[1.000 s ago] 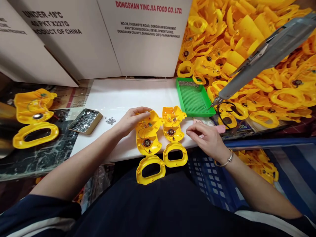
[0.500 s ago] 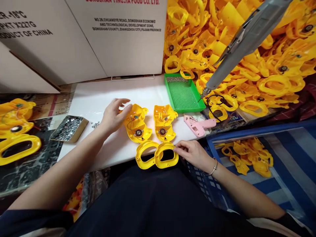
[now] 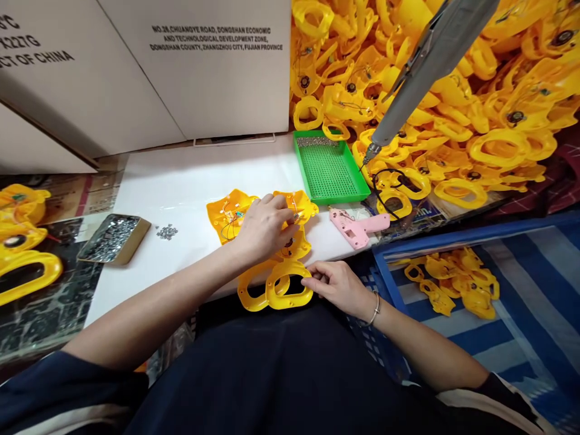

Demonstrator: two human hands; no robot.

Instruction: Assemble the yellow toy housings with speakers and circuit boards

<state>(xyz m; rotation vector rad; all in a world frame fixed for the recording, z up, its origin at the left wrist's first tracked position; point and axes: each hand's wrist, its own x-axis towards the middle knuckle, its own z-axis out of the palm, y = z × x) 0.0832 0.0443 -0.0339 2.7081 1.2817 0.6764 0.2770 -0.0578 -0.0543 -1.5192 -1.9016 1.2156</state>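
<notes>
Two yellow plastic shell halves lie side by side on the white board, their inner sides up, with wires and a round speaker in them. My left hand (image 3: 267, 225) is over the right shell half (image 3: 299, 244), fingers curled down and pinched; what they hold, if anything, is hidden. Its wrist and fingers cover part of the left shell half (image 3: 222, 211). With thumb and fingers, my right hand (image 3: 339, 289) grips the right side of the oval ring (image 3: 290, 302) of the right shell half. That ring overlaps the left one at the board's front edge.
A box of small metal parts (image 3: 113, 238) and a loose heap of them (image 3: 167, 232) are at left. A green tray (image 3: 328, 172), a pink glue gun (image 3: 357, 228) and a hanging electric screwdriver (image 3: 408, 84) are at right. Yellow shells (image 3: 498, 151) pile up behind; a blue crate (image 3: 385, 266) stands lower right.
My left hand has moved right, from the left shell half to above the right one, and its fingers have curled. The left shell half has tilted left. My right hand keeps its grip.
</notes>
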